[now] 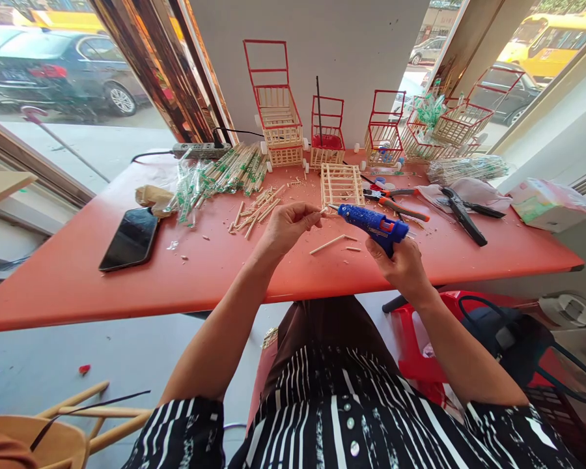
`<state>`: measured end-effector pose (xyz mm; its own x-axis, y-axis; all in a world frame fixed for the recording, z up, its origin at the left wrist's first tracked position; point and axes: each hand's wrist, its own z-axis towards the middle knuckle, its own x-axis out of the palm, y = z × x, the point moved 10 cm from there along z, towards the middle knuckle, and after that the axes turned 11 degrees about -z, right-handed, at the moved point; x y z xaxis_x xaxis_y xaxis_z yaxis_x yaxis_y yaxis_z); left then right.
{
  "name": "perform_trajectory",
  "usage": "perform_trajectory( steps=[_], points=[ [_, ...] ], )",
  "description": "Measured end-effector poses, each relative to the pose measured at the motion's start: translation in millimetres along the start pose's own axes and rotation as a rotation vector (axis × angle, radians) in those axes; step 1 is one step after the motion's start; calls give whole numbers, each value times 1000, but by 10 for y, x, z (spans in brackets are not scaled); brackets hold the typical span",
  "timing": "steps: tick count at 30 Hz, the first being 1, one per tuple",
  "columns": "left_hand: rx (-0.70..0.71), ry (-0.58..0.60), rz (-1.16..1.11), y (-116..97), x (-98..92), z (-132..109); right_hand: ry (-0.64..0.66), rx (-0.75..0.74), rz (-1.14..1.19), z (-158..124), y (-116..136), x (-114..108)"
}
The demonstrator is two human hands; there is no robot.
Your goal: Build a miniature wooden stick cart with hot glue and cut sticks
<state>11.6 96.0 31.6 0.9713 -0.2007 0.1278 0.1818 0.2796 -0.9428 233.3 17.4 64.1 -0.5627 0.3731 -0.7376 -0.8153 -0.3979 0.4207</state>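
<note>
My right hand is wrapped round the handle of a blue hot glue gun, its nozzle pointing left. My left hand pinches a tiny pale piece right at the nozzle tip, too small to make out. Just behind the nozzle lies a small wooden stick frame, like a crate made of thin rods. To the left of it is a heap of short cut wooden sticks. Below the glue gun a loose stick rests on the red table.
Several model shopping carts, one tall, stand along the back. Bagged sticks and a power strip are back left, with a phone nearer. Pliers, black cutters and a tissue pack lie right.
</note>
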Motion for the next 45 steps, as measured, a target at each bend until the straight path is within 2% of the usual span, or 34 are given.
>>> perform_trajectory(
  steps=[5, 14, 22, 29, 31, 34, 37, 40, 45],
  points=[
    [12, 7, 43, 5, 0, -4, 6, -30, 31, 7, 60, 13],
    [18, -5, 36, -5, -15, -10, -11, 23, -26, -27, -77, 9],
    [21, 15, 14, -5, 17, -9, 36, -2, 27, -29, 23, 16],
    [-20, 25, -25, 12, 35, -20, 23, 26, -46, -34, -103, 34],
    [-24, 23, -24, 18, 30, -20, -8, 23, -91, -7, -139, -29],
    [3, -24, -33, 30, -29, -12, -113, -50, -186, 107, -193, -268],
    [46, -92, -61, 57, -117, 0, -171, -111, -318, 287, -415, -507],
    [56, -99, -69, 104, -139, 14, -141, -85, -447, 476, -859, -591],
    [38, -90, -51, 144, -143, 16, 47, -34, -592, 667, -1576, -340]
  ],
)
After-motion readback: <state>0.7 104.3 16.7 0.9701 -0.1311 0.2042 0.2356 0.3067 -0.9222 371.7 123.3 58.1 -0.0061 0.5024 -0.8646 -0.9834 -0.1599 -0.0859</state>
